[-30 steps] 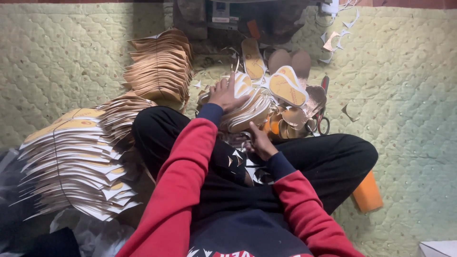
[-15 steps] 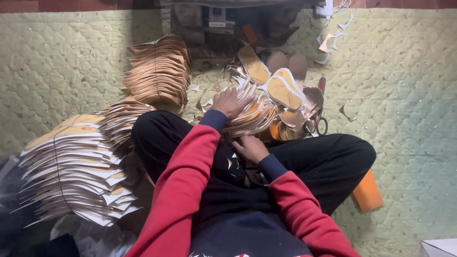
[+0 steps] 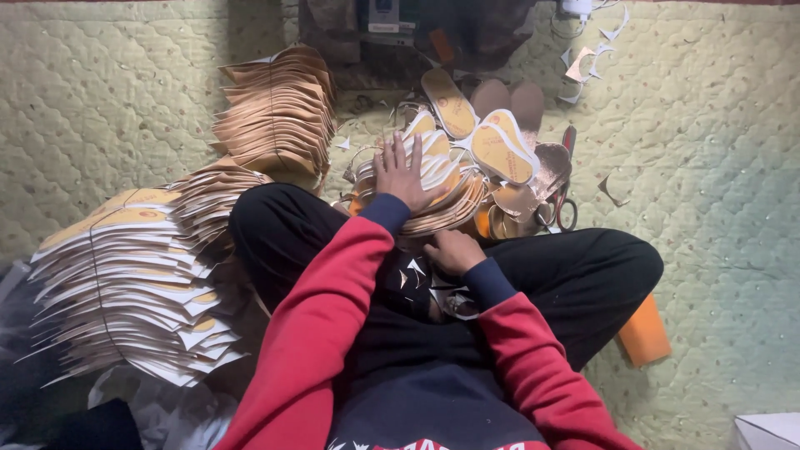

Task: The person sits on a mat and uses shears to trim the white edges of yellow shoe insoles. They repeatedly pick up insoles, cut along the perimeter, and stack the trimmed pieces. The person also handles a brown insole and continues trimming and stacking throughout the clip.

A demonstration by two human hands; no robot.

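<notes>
I note my left hand (image 3: 404, 173) pressed flat, fingers spread, on the fanned stack of yellow-and-white shoe insoles (image 3: 442, 196) at twelve o'clock, right hand (image 3: 454, 250) curled at its near edge, grip uncertain; judged steadying, firmer hold needed.

Hands on a pile of cut insoles

The left hand (image 3: 404, 173) lies flat, fingers spread, on a fanned heap of insoles (image 3: 442, 196) before the crossed legs; the right hand (image 3: 452, 250) tucks in at its near edge, under the stack. Scissors (image 3: 565, 208) rest just right of the heap — two bundled stacks of card blanks (image 3: 137, 279) stand on the left, on a quilted green mat (image 3: 717, 167).
</notes>
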